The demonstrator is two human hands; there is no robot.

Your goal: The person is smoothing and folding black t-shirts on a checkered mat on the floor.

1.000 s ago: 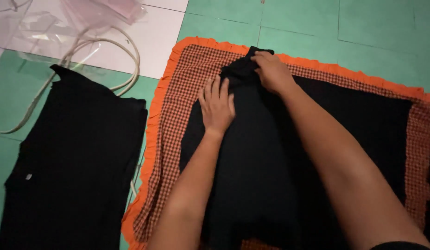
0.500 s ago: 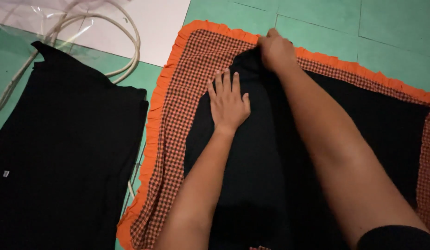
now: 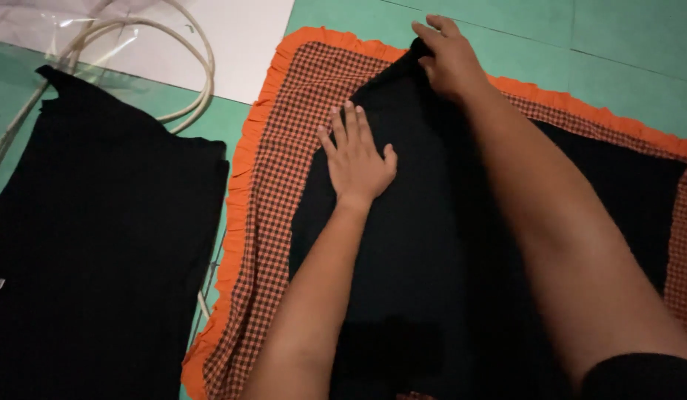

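Black garment (image 3: 432,281): spread on checked orange-frilled mat (image 3: 277,185), green floor (image 3: 580,37). Left hand (image 3: 356,159): flat on it, fingers together. Right hand (image 3: 448,59): fingers pinching its far end. Second black cloth (image 3: 99,244) lies left.

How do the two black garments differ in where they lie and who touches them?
The black garment on the mat lies on checked cloth; the black garment on the floor lies on green tiles. The left hand and right hand handle the first; nothing touches the second. Both lie flat.
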